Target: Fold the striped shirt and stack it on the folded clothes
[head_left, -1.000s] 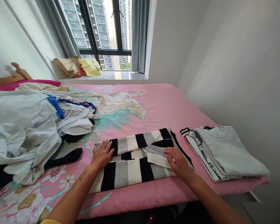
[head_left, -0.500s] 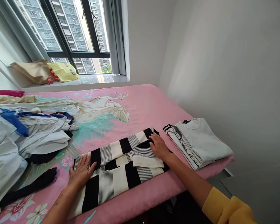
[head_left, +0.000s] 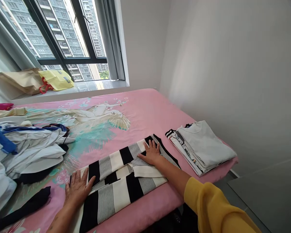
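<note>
On one garment (head_left: 120,194), hands (head_left: 77,190) (head_left: 152,154) (two)

Striped top (head_left: 120,195): fabric banded in black, cream and fine black-and-white pinstripes
Fold: doubled into a long, narrow strip, its two long sides meeting unevenly along the middle
Flap (head_left: 145,172): a sleeve-like piece, pinstriped and cream, turned inward over the strip toward the right end
Pose: flat, slanting, the right end farther away
Place: on the pink bedsheet (head_left: 147,106), along the bed's near edge
</note>
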Available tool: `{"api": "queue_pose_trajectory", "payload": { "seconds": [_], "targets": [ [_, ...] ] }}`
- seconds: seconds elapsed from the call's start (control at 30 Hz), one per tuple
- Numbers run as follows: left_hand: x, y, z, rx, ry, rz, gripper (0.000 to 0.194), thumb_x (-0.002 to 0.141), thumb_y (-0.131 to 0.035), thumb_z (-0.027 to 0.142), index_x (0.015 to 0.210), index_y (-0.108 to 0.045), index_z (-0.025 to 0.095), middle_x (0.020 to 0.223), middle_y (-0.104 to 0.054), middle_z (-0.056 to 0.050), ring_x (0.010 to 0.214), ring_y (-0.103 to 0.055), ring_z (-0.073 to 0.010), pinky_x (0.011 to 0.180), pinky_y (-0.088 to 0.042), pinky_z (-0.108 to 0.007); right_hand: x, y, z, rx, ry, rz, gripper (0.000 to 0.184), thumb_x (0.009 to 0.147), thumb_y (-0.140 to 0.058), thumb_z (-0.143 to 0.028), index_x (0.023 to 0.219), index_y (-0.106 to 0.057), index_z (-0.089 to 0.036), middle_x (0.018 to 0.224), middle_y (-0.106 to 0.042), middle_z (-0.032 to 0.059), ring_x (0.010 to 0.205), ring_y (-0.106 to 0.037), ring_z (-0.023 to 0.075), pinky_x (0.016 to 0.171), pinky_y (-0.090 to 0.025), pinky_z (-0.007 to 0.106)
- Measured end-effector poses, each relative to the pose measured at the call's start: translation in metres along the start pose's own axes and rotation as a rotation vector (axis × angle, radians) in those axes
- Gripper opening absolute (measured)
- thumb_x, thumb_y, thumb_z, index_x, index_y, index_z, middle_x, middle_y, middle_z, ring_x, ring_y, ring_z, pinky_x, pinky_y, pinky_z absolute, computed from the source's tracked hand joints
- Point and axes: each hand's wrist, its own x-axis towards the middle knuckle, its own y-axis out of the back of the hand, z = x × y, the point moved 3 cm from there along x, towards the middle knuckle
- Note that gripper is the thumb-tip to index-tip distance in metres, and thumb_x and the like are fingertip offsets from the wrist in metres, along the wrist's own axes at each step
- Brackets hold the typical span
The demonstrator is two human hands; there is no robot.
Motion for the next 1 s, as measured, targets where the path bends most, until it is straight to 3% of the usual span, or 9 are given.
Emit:
{"api": "queue_pose_trajectory", "payload": {
  "seconds": [0.17, 0.23, 0.3, 0.37, 0.43, 0.57, 0.73, 0.87, 1.0],
  "targets": [
    [0.000, 0.038, 0.027, -0.070, 0.015, -0.068, 0.061, 0.089, -0.029, 0.048, 0.141, -0.038, 0.016, 0.150, -0.028, -0.019, 0.140, -0.018, -0.0355, 0.106, -0.011, -0.065, -0.004, 0.010, -0.022, 0.008, 0.119, 0.189, 0.076, 0.090, -0.018, -0.066, 0.148, -0.019, -0.018, 0.155, -0.013, 0.0133, 0.142, 0.002, 0.0312, 0.105, 0.015, 0.057],
    [-0.003, 0.059, 0.064, -0.119, -0.127, -0.007, 0.057, 0.091, -0.026, 0.040, 0.140, -0.038, 0.013, 0.151, -0.028, -0.018, 0.141, -0.017, -0.0340, 0.107, -0.008, -0.066, -0.003, 0.008, -0.035, 0.018, 0.159, 0.199, 0.065, 0.094, -0.020, -0.053, 0.147, -0.023, -0.015, 0.154, -0.016, 0.0118, 0.142, 0.000, 0.0280, 0.108, 0.012, 0.055],
    [-0.006, 0.069, 0.109, -0.152, -0.297, -0.016, 0.054, 0.092, -0.026, 0.038, 0.142, -0.036, 0.020, 0.154, -0.024, -0.007, 0.143, -0.014, -0.0227, 0.113, -0.011, -0.052, -0.002, 0.005, -0.047, 0.041, 0.184, 0.180, 0.059, 0.095, -0.022, -0.042, 0.145, -0.027, -0.012, 0.153, -0.021, 0.0111, 0.142, -0.006, 0.0259, 0.111, 0.007, 0.052],
    [-0.007, 0.069, 0.154, -0.253, -0.463, -0.040, 0.054, 0.093, -0.024, 0.038, 0.144, -0.032, 0.022, 0.154, -0.022, -0.006, 0.143, -0.014, -0.0217, 0.114, -0.010, -0.052, -0.001, 0.001, -0.056, 0.063, 0.215, 0.176, 0.055, 0.095, -0.022, -0.036, 0.143, -0.031, -0.010, 0.151, -0.026, 0.0108, 0.142, -0.011, 0.0244, 0.114, 0.000, 0.048],
    [-0.006, 0.063, 0.188, -0.328, -0.493, -0.090, 0.054, 0.093, -0.024, 0.038, 0.144, -0.032, 0.022, 0.154, -0.023, -0.007, 0.143, -0.016, -0.0235, 0.113, -0.009, -0.056, 0.002, -0.002, -0.061, 0.074, 0.282, 0.175, 0.054, 0.096, -0.020, -0.033, 0.143, -0.033, -0.011, 0.151, -0.029, 0.0100, 0.141, -0.014, 0.0225, 0.114, -0.007, 0.043],
    [0.000, 0.045, 0.215, -0.361, -0.420, -0.167, 0.054, 0.091, -0.028, 0.040, 0.142, -0.037, 0.024, 0.152, -0.027, -0.009, 0.141, -0.019, -0.0280, 0.110, -0.008, -0.062, 0.011, -0.012, -0.059, 0.052, 0.437, 0.015, 0.054, 0.096, -0.020, -0.039, 0.144, -0.033, -0.017, 0.152, -0.027, 0.0060, 0.141, -0.016, 0.0202, 0.115, -0.008, 0.041],
    [0.009, 0.039, 0.183, -0.314, -0.313, -0.207, 0.066, 0.086, -0.029, 0.061, 0.143, -0.033, 0.028, 0.154, -0.021, -0.008, 0.142, -0.014, -0.0324, 0.105, 0.002, -0.071, 0.029, -0.015, -0.028, 0.017, 0.302, -0.013, 0.068, 0.094, -0.015, -0.056, 0.147, -0.026, -0.015, 0.154, -0.018, 0.0086, 0.143, -0.006, 0.0219, 0.113, 0.004, 0.048],
    [0.011, 0.035, 0.118, -0.219, -0.161, -0.177, 0.071, 0.086, -0.021, 0.064, 0.145, -0.029, 0.025, 0.154, -0.019, -0.008, 0.143, -0.012, -0.0308, 0.104, 0.001, -0.071, 0.043, -0.006, 0.017, -0.038, 0.117, 0.041, 0.074, 0.092, -0.012, -0.060, 0.148, -0.021, -0.011, 0.155, -0.013, 0.0111, 0.143, -0.002, 0.0244, 0.109, 0.013, 0.054],
    [0.009, 0.021, 0.054, -0.114, 0.043, -0.118, 0.077, 0.083, -0.022, 0.066, 0.146, -0.024, 0.022, 0.156, -0.015, -0.007, 0.143, -0.009, -0.0278, 0.108, 0.002, -0.066, 0.057, 0.007, 0.053, -0.036, -0.006, 0.033, 0.080, 0.090, -0.012, -0.065, 0.149, -0.014, -0.011, 0.156, -0.006, 0.0103, 0.142, 0.003, 0.0254, 0.109, 0.012, 0.057]
  ]
}}
